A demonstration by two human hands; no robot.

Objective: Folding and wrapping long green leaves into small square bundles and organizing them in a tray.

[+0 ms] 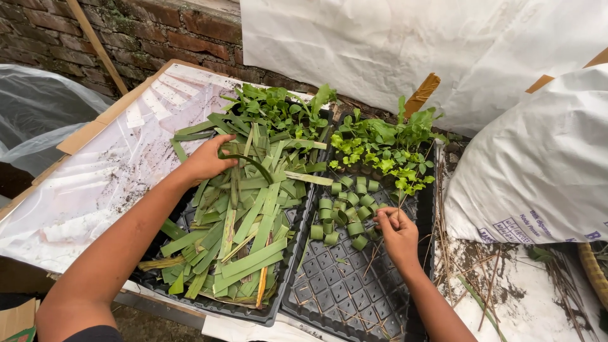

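Chiefly leaf strips (247,234): flat green lengths heaped loose across the left black tray (209,304). Left hand (208,158) rested on the heap's far end, fingers curled round one bent strip. Right hand (396,231) pinched a thin piece, too small to identify, beside rolled leaf rings (345,212) set in the cell tray (342,285). Judged light, pliant, liable to split lengthwise; best pinched mid-length. Seedlings (386,142) stood beyond.
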